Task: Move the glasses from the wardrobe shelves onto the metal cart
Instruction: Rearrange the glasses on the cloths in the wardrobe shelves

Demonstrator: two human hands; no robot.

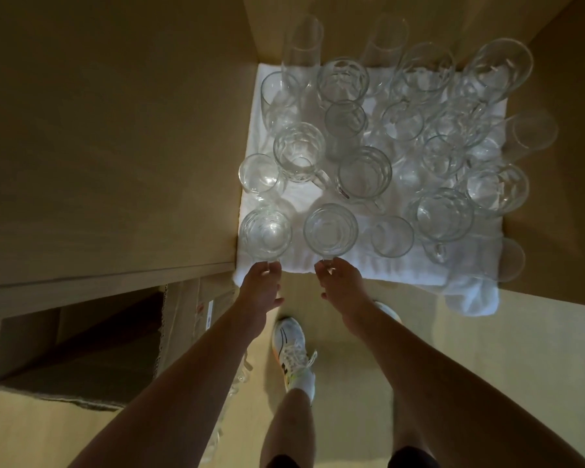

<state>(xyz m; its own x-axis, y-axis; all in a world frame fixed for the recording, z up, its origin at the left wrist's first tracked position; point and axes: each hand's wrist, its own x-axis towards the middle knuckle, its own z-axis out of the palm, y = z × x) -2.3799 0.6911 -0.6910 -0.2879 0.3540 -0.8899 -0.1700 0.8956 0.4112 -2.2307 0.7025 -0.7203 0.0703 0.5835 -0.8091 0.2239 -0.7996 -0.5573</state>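
Several clear glasses and mugs stand on a white towel (345,268) on a wardrobe shelf. At the towel's front edge, my left hand (260,288) grips the handle of a faceted glass mug (265,233). Beside it, my right hand (343,287) grips the handle of a second glass mug (330,229). Both mugs stand upright on the towel. Tall tumblers (301,45) stand at the back of the shelf. The metal cart is out of view.
Wooden wardrobe walls (115,146) close in the shelf on the left and right. An open cardboard box (81,349) sits on the floor at lower left. My legs and a white sneaker (294,352) are below the shelf edge.
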